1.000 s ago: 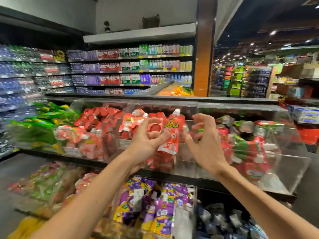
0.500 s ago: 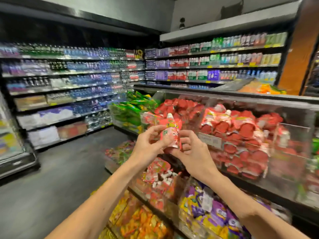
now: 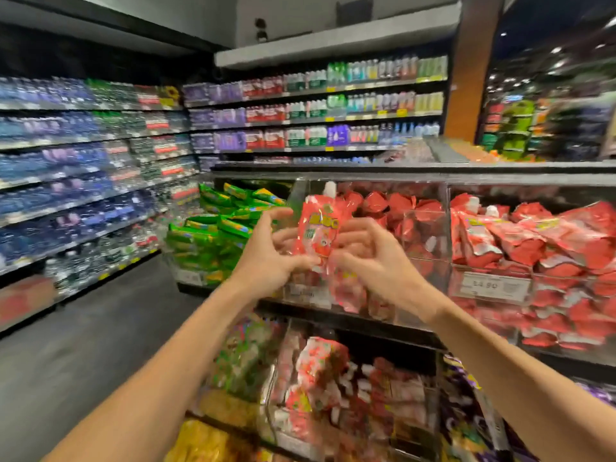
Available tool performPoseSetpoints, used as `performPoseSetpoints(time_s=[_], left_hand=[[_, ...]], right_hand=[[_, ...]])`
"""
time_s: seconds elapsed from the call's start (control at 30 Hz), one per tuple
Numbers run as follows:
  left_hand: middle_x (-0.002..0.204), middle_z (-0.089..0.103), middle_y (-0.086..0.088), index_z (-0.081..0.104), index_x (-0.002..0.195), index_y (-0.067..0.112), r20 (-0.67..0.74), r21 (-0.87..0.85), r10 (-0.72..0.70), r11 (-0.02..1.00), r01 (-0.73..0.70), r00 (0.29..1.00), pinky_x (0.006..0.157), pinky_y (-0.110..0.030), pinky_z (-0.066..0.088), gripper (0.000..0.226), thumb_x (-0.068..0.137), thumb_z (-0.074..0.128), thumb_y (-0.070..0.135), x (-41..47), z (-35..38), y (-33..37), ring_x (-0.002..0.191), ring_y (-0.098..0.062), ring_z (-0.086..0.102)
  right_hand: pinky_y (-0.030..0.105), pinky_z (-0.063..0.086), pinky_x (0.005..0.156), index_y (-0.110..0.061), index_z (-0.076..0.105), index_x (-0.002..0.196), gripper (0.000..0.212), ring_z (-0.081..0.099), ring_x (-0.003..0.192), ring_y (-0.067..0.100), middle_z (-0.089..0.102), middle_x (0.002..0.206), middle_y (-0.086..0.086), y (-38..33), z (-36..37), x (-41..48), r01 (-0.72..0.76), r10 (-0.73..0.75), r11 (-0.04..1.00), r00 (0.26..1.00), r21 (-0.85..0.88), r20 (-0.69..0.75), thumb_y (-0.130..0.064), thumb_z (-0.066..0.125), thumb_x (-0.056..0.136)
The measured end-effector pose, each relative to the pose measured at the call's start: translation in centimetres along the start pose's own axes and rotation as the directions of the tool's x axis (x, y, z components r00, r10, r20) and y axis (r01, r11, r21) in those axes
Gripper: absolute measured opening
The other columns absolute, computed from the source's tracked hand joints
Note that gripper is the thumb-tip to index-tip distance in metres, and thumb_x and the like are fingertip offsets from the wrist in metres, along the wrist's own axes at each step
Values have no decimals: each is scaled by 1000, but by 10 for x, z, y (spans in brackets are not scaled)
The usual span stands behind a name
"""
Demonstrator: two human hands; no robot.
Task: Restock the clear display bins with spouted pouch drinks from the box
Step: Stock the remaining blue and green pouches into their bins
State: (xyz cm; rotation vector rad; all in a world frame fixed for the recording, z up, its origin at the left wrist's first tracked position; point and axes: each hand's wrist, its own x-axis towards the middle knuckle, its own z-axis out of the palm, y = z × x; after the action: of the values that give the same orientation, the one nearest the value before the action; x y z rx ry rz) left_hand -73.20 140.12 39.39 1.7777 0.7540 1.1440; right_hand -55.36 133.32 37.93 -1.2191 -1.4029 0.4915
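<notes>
Red pouch stands upright between left hand and right hand, both gripping its sides, in front of a bin holding pouches.

Left hand, right hand raised together, seemingly gripping.

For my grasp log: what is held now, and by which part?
A red spouted pouch, gripped by its lower half between left hand and right hand.
</notes>
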Motion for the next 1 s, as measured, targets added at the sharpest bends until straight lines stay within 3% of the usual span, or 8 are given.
performPoseSetpoints(time_s=[0.07,0.17,0.33,0.5,0.7,0.87,0.93,1.0], left_hand=[[102,67,6,49,121,16,86,74,43,996,-49,995,66,-14,54,70,69,76,-20,34,-14,4,79,8,67],[105,69,2,61,113,17,241,184,126,968,-173,962,73,-13,50,57,71,75,-18,82,-25,4,90,1,65],[103,72,0,70,109,23,385,426,204,826,-369,900,78,-10,49,46,82,63,-14,132,-22,-13,85,2,65],[107,73,-2,68,121,22,461,601,167,664,-445,872,83,-28,53,48,84,59,-8,138,-17,-34,99,-17,67],[107,69,-11,64,119,22,538,789,61,314,-528,841,80,-41,55,49,78,58,-6,138,-11,-47,100,-33,67],[132,63,-4,60,135,30,576,787,17,259,-560,817,99,-41,50,63,82,55,-4,142,-8,-53,119,-29,59],[136,61,-5,59,137,26,550,779,16,351,-520,835,102,-41,48,61,85,52,-6,135,-7,-48,124,-28,57],[133,64,-6,63,132,20,475,713,70,554,-430,877,103,-36,48,52,90,49,-6,124,-7,-41,122,-24,59]], right_hand=[[30,57,73,-22,45,125,60,62,72,5,67,108,5,-9,-6,28,-11,2,998,991,-60,-136,-26,82,77],[19,53,70,-27,36,140,70,62,71,4,63,107,-4,-24,-17,54,-49,-25,961,965,-272,-260,-26,78,83],[39,53,84,-20,61,120,38,66,92,28,70,102,6,-4,-17,76,-116,-42,744,975,-658,-219,-21,73,85],[35,49,85,-12,71,112,26,65,102,27,73,105,8,23,3,83,-188,33,650,975,-736,-220,-14,70,86],[36,49,83,-16,77,95,12,66,101,32,75,101,12,29,15,90,-230,129,577,973,-783,-192,-18,73,83],[41,54,82,-16,79,88,19,67,97,39,75,97,16,30,13,85,-240,163,556,970,-796,-178,-16,59,87],[40,54,82,-18,78,88,19,67,95,38,74,98,14,26,12,79,-257,165,563,966,-785,-198,-24,60,89],[41,54,83,-17,77,88,20,67,94,34,75,98,11,18,8,66,-237,112,584,971,-777,-211,-26,59,90]])
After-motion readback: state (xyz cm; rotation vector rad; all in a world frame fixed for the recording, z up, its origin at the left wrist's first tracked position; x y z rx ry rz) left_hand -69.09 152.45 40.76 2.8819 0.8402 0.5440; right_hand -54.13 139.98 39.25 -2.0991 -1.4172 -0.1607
